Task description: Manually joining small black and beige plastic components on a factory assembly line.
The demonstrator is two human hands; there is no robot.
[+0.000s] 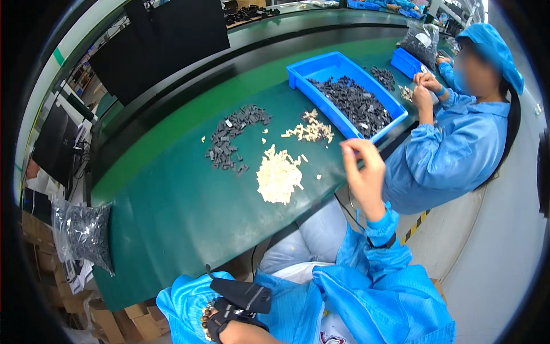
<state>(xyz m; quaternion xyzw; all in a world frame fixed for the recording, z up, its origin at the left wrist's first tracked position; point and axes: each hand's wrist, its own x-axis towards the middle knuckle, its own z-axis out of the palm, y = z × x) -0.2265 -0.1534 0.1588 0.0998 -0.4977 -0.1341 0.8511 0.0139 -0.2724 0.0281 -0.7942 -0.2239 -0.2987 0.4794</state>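
Note:
My right hand [368, 175] is raised at the front edge of the green table, beside the near corner of a blue tray [312, 86] of small black parts [355, 103]. Its thumb and forefinger meet in a pinch; anything between them is too small to make out. My left hand [246, 333] is low at the bottom edge, its fingers out of sight, with a black strap and beaded bracelet at the wrist. On the table lie a dense pile of cream-coloured small pieces [279, 176], a looser cream cluster [312, 129] and a curved heap of black parts [229, 135].
At my right sits a person [458, 149] in blue workwear, both hands together over small pieces. A clear bag of dark parts [86, 232] rests at the table's left end. Beyond are a small blue bin [405, 62], another bag [419, 43] and a large black panel [163, 49].

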